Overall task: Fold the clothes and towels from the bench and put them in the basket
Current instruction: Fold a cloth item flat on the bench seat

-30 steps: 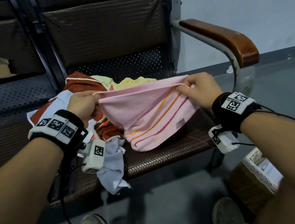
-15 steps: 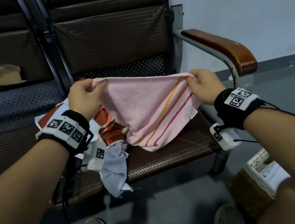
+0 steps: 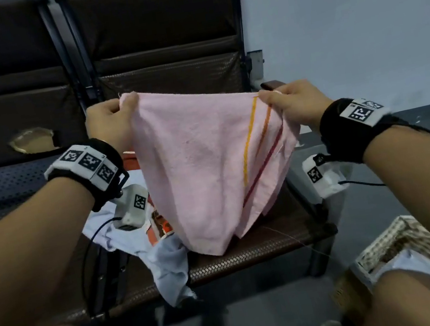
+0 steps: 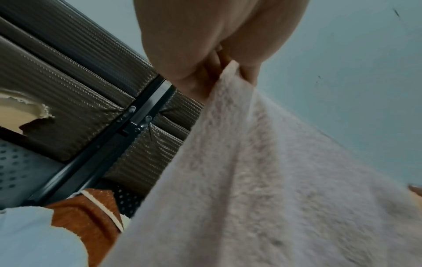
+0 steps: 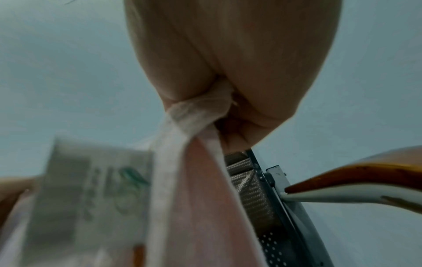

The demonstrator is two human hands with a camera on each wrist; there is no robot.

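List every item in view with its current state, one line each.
pink towel: unfolded, hanging between both hands above the seat.
left hand: pinches one top corner.
right hand: pinches the other top corner.
clothes pile: crumpled, unfolded on bench.
basket: on floor, white cloth inside.

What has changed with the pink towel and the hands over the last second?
Both hands raised the pink towel off the bench; it now hangs in the air. The left hand rose higher than the right hand. Each still pinches its same top corner. The pile of clothes and the basket stayed put.
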